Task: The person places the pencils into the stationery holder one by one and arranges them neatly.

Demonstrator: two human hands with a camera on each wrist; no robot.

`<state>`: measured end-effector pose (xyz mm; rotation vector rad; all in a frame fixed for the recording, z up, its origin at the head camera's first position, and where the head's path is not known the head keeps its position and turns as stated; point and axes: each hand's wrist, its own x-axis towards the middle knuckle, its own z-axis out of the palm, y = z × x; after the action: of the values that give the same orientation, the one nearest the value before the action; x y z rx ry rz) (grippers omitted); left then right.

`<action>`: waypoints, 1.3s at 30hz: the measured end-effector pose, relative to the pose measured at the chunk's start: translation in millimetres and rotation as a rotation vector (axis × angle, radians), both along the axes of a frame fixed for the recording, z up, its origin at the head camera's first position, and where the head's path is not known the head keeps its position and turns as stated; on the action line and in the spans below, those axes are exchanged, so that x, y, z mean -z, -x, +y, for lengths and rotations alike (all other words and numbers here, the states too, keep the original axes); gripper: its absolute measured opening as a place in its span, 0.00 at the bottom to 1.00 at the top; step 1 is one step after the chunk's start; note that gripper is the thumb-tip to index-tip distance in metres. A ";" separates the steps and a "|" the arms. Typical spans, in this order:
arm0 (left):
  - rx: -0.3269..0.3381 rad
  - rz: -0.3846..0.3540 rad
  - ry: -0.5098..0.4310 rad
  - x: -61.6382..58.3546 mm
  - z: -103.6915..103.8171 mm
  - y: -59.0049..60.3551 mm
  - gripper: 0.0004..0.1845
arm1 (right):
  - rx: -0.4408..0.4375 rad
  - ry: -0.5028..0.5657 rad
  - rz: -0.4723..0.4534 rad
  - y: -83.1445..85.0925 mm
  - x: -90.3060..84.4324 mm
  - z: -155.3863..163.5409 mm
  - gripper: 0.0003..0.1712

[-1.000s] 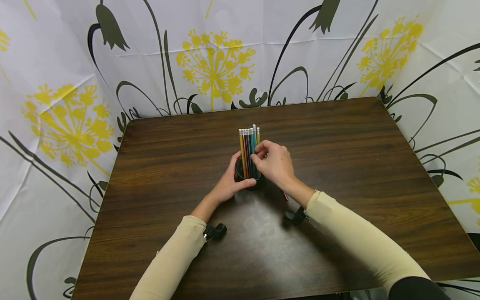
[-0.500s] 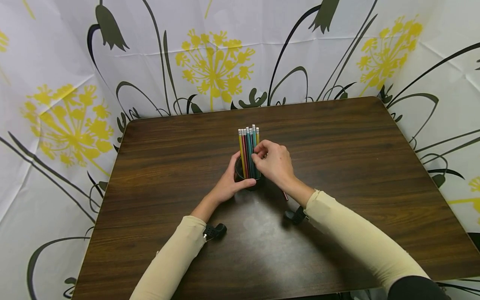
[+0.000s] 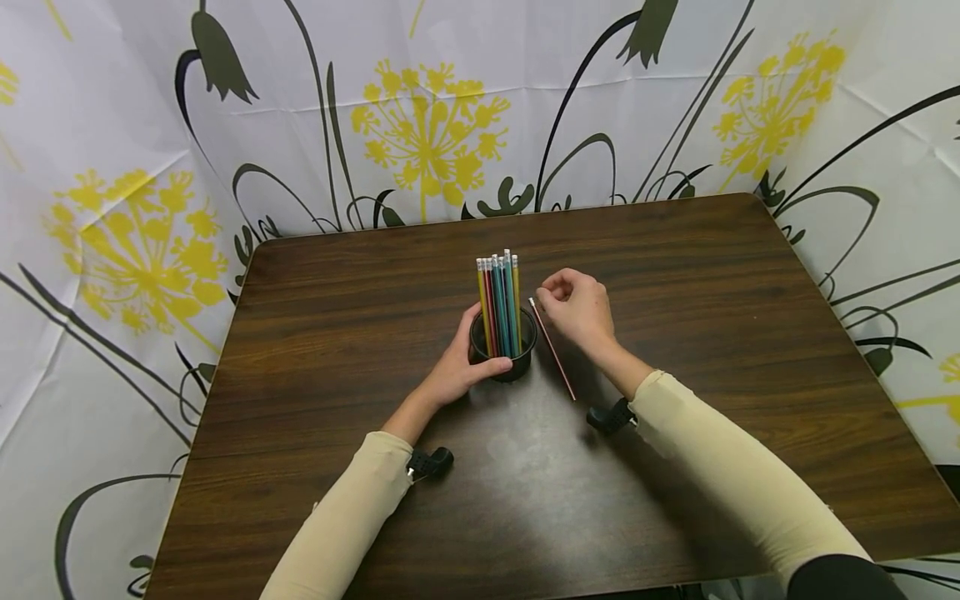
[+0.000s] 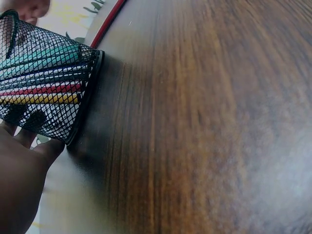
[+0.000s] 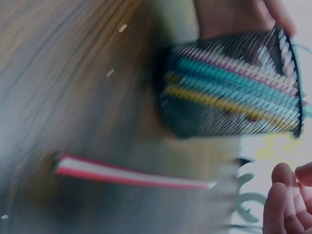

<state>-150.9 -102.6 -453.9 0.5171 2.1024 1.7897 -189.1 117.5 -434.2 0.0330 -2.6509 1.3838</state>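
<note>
My left hand (image 3: 453, 362) grips the side of a black mesh pencil cup (image 3: 522, 364), with the thumb across its front. The cup stands upright and holds several pencils (image 3: 498, 308), yellow, red, dark and teal, their white eraser ends up. A loose red pencil (image 3: 555, 354) lies on the table just right of the cup. My right hand (image 3: 579, 308) is beside that pencil's eraser end, fingers bent and holding nothing. In the right wrist view its fingers (image 5: 278, 204) are apart from the red pencil (image 5: 131, 177).
The brown wood-grain table (image 3: 337, 333) lies under everything. Behind it hangs a white cloth (image 3: 285, 50) printed with yellow and dark green flowers. A small black device (image 3: 432, 462) is strapped at the left wrist, another (image 3: 611, 417) at the right.
My right hand has left the pencils in the cup and moved right to the loose red pencil, now uncovered. A teal pencil among the bunch stands slightly higher than before. The left hand stays put.
</note>
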 end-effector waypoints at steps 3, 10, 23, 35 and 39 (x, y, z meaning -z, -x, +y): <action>0.000 -0.001 0.004 -0.8 0.1 -0.3 0.49 | -0.003 -0.077 -0.090 4.0 13.9 7.8 0.06; -0.003 -0.003 -0.002 -2.5 0.6 -1.1 0.49 | -0.054 -0.231 -0.295 5.1 42.1 15.1 0.11; 0.003 -0.015 -0.033 -0.6 0.2 -0.5 0.49 | -0.085 -0.388 -0.284 5.2 44.4 11.0 0.07; 0.006 -0.010 -0.033 0.5 -0.6 1.0 0.49 | -0.056 -0.265 -0.264 6.0 21.8 18.2 0.07; 0.005 -0.013 -0.027 -0.7 -1.3 0.7 0.49 | -0.021 -0.190 -0.149 5.4 0.8 19.3 0.09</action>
<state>-151.5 -103.9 -453.2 0.5160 2.0685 1.8163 -194.5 136.8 -435.0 -0.0216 -2.9045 1.1787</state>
